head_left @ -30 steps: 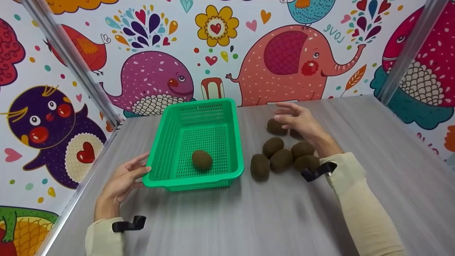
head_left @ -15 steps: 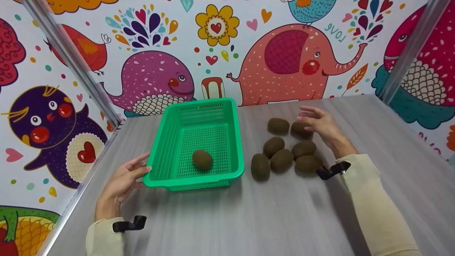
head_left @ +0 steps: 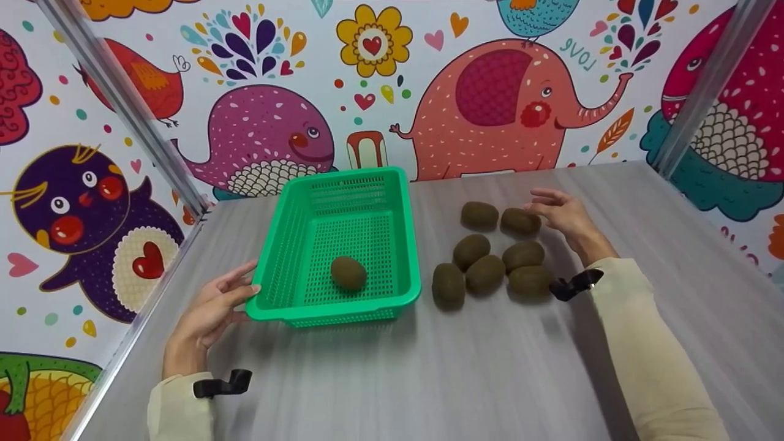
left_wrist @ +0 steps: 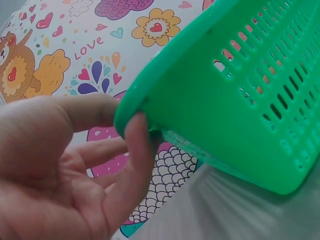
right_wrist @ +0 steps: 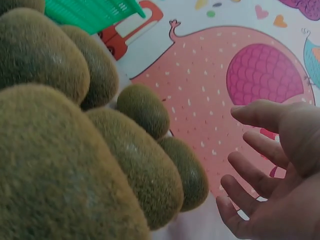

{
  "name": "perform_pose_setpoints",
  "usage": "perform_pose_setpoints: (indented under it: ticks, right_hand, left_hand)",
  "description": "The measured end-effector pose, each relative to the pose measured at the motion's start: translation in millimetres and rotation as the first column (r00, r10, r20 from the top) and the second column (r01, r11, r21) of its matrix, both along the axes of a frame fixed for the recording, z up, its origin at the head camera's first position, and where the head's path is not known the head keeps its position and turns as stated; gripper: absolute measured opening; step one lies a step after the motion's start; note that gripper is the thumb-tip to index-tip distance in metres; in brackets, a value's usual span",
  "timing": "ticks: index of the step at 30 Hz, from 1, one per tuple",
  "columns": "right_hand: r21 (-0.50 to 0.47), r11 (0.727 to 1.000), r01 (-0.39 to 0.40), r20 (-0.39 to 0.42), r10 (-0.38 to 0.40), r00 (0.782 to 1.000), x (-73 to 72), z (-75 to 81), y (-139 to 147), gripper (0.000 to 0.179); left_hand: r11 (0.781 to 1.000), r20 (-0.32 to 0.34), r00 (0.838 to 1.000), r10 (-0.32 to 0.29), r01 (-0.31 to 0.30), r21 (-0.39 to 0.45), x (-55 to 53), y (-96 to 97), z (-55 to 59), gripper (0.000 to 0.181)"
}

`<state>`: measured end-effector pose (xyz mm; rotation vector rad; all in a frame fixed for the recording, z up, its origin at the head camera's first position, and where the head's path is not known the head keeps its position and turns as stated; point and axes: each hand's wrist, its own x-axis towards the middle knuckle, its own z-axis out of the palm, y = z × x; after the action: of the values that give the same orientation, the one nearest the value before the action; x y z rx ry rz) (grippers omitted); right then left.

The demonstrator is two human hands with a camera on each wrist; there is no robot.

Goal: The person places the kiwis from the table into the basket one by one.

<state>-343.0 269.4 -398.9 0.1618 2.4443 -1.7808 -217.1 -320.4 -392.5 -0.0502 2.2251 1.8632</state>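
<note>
My left hand pinches the left front corner of a green plastic basket; in the left wrist view, fingers and thumb sit on both sides of its rim. One brown kiwi lies inside, close to the basket's front. To the right, several loose kiwis are spread over the table. My right hand is beside the rearmost right kiwi, fingertips very near it. In the right wrist view this hand has spread fingers and holds nothing.
Grey table under everything. A wall printed with cartoon animals closes off the back, and metal posts stand at the corners. A front right kiwi lies close to the black wrist mount on my right arm.
My right hand has drawn back to the right, from above the rear kiwis to beside the rear right one. The left hand and basket stay in place.
</note>
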Motion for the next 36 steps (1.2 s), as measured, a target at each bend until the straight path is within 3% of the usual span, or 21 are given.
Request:
perform_pose_setpoints:
  ticks: [4, 13, 23, 30, 36]
  right_hand:
    - [0.034, 0.999, -0.015, 0.022, 0.014, 1.0, -4.4, -3.8, 4.5, 0.064]
    - [0.099, 0.986, -0.133, 0.106, 0.123, 0.987, -10.7, -14.6, 13.6, 0.08]
    - [0.093, 0.991, -0.099, 0.167, 0.083, 0.982, -17.3, -25.0, 15.5, 0.079]
    - [0.155, 0.973, -0.169, 0.182, 0.14, 0.973, -20.2, -23.6, 13.2, 0.082]
    - [0.204, 0.963, -0.177, 0.16, 0.145, 0.976, -20.7, -23.7, 9.5, 0.079]
  left_hand:
    - [1.0, -0.006, 1.0, 0.008, -0.008, -0.002, -0.5, 1.1, -1.0, 0.07]
    - [1.0, 0.012, 1.0, 0.01, -0.01, -0.011, -1.6, 1.0, -1.3, 0.072]
    - [1.0, 0.015, 1.0, 0.005, -0.005, 0.007, -0.3, -1.2, -0.9, 0.073]
    - [1.0, 0.012, 1.0, -0.005, 0.004, 0.016, -0.6, -1.5, -1.0, 0.072]
    - [1.0, -0.007, 1.0, 0.013, -0.013, 0.009, 0.0, 0.9, -2.7, 0.071]
